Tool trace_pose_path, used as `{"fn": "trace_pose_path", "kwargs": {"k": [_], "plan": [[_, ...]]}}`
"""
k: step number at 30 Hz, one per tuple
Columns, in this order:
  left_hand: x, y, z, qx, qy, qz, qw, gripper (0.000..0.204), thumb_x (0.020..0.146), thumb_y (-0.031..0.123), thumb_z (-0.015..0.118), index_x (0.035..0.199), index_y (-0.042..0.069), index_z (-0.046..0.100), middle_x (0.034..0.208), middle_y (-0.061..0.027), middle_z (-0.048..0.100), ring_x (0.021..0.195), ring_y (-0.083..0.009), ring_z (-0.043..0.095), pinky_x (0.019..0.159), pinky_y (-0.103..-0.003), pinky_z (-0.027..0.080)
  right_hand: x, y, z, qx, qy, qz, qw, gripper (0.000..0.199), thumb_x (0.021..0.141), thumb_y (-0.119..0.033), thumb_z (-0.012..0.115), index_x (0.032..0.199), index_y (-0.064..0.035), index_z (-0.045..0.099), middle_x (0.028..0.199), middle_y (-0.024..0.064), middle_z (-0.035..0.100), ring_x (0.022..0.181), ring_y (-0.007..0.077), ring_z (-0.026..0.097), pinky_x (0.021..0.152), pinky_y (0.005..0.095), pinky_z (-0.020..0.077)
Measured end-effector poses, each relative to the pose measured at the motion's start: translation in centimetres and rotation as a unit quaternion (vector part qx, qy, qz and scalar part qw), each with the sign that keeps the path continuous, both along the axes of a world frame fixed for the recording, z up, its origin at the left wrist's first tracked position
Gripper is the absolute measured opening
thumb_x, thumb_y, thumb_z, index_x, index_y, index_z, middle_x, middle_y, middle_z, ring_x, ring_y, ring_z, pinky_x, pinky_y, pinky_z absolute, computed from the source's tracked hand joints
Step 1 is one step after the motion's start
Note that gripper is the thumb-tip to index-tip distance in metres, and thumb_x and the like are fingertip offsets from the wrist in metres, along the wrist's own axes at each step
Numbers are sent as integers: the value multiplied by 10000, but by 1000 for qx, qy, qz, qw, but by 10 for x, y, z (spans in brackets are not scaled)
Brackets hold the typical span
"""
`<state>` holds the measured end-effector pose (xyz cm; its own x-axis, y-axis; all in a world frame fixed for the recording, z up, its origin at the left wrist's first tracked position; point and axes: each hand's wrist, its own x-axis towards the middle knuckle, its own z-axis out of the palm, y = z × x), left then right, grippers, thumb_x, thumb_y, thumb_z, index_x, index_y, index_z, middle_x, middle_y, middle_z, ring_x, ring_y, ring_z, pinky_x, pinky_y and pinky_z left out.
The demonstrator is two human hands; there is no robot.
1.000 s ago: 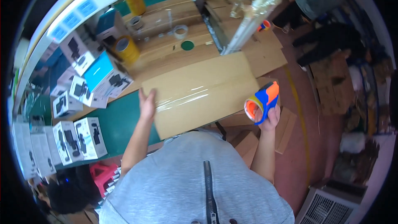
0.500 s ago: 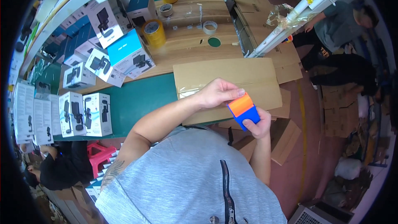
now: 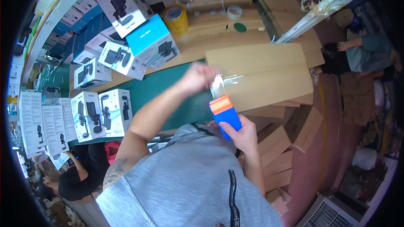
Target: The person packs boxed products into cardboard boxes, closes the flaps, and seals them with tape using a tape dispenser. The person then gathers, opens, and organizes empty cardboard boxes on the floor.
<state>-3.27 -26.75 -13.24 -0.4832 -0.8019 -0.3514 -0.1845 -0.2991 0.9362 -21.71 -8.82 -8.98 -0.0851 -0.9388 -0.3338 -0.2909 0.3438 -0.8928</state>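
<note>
My right hand (image 3: 243, 134) grips a blue and orange tape dispenser (image 3: 224, 115), its thumb lying along the blue side. From the orange end a short strip of clear tape (image 3: 217, 86) runs up to my left hand (image 3: 198, 78), which is closed on the tape's free end and slightly blurred by motion. Behind the dispenser lies a flat-topped brown cardboard carton (image 3: 269, 73) on the table edge. A shiny piece of tape shows near its left end. The carton's far sides are hidden.
Boxes with pictures of microphones (image 3: 153, 42) are stacked at the left on the green mat (image 3: 164, 117). Yellow tape rolls (image 3: 179, 19) and a white-rimmed tape roll (image 3: 234, 12) stand farther back. Cardboard (image 3: 273, 147) lies right below the table. A person (image 3: 370, 54) is at the far right.
My left hand has moved left and away, drawing a strip of tape out of the dispenser. The dispenser has shifted left with my right hand. The view has also shifted.
</note>
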Motion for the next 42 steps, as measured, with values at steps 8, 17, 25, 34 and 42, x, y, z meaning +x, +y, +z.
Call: {"fn": "trace_pose_path", "kwargs": {"k": [8, 17, 25, 34, 42], "plan": [[27, -110, -34, -95, -112, 42, 988, 290, 917, 264, 600, 805, 15, 697, 686, -44, 675, 570, -105, 591, 558, -272, 470, 42, 37, 2, 47, 57, -53, 996, 394, 755, -371, 771, 877, -8, 677, 738, 157, 674, 661, 240, 668, 636, 353, 511], [11, -117, -80, -300, -239, 46, 922, 324, 894, 322, 651, 866, 4, 702, 657, -21, 630, 531, -87, 544, 525, -263, 456, 40, 31, -11, 67, 92, -93, 989, 395, 769, -389, 744, 861, -11, 682, 728, 148, 669, 663, 234, 660, 629, 353, 504], [0, -84, -38, -447, -403, 132, 788, 426, 811, 288, 693, 1131, 25, 592, 1024, -179, 626, 923, -327, 619, 800, -438, 499, 33, 31, -34, 104, 40, -116, 987, 396, 797, -385, 731, 839, 7, 692, 708, 110, 673, 638, 166, 640, 614, 317, 497], [-60, 11, -57, -526, -332, -87, 778, 723, 883, 535, 469, 1472, 144, 317, 1526, -222, 216, 1431, -414, 115, 1131, -594, 62, 31, 49, -28, 113, 60, -114, 985, 440, 774, -408, 747, 781, 25, 664, 673, 108, 650, 615, 158, 618, 593, 324, 489], [-59, 13, -55, -517, -326, -96, 786, 727, 881, 551, 452, 1471, 144, 331, 1541, -228, 181, 1446, -396, 77, 1135, -586, 24, 22, 74, -34, 173, 111, -92, 974, 494, 734, -453, 761, 743, 28, 650, 646, 136, 632, 592, 204, 623, 578, 363, 490]]}}
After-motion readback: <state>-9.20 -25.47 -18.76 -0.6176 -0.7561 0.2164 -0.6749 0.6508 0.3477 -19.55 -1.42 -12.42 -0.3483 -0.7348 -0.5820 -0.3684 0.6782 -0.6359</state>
